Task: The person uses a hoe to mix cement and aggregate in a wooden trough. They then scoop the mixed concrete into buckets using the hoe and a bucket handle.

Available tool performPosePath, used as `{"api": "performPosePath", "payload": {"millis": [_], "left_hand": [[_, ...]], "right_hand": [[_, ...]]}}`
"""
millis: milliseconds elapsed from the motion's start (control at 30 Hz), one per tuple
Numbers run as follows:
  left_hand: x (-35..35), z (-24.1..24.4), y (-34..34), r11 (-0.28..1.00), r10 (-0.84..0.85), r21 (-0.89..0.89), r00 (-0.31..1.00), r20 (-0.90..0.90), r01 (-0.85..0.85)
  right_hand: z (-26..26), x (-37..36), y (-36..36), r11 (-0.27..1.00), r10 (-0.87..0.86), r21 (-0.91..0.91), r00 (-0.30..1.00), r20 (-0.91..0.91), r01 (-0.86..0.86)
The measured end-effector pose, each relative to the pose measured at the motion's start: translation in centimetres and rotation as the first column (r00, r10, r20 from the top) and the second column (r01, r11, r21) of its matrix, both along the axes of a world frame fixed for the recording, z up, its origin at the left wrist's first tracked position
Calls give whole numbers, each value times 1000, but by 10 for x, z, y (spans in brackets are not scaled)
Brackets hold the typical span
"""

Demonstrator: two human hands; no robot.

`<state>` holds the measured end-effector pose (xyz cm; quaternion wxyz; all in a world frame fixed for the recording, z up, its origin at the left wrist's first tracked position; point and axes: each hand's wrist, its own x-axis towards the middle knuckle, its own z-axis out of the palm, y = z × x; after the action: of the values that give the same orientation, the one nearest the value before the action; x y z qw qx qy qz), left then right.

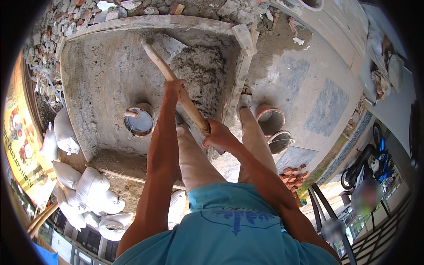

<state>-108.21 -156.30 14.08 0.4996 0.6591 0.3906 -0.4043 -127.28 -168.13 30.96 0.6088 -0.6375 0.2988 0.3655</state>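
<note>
My left hand (174,87) grips the middle of a hoe's wooden handle (159,63). Lower down, my right hand (220,133) is closed around the handle's near end. The hoe's flat metal blade (173,44) lies at the far side of a shallow mixing trough, against a heap of wet grey mortar (202,71). Wooden boards (132,23) edge this trough. Left of my left forearm, a bucket (145,109) of greyish liquid stands inside the trough, with a short wooden piece (131,113) at its rim. One foot is inside the trough, the other outside its right board.
Two buckets (271,118) (280,140) stand right of my right leg, near stacked red bricks (293,177). White filled sacks (89,188) lie at lower left. Broken rubble (74,21) borders the far edge. A motorbike (367,159) is parked at right.
</note>
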Motion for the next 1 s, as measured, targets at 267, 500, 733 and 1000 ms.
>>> {"api": "performPosePath", "payload": {"millis": [267,500,733,1000], "left_hand": [[-110,28,-43,991,51,-118,989,-141,-68],[-147,29,-34,935,94,-314,970,-226,-163],[-106,52,-26,818,247,-411,891,-382,-403],[-71,10,-23,579,474,-522,779,-410,-627]], "right_hand": [[40,-90,-22,998,-43,-57,986,-163,35],[78,-100,-9,992,-104,-92,975,-196,87],[137,-30,-18,998,-19,-65,985,-172,8],[205,-28,-62,999,36,30,980,-195,-30]]}}
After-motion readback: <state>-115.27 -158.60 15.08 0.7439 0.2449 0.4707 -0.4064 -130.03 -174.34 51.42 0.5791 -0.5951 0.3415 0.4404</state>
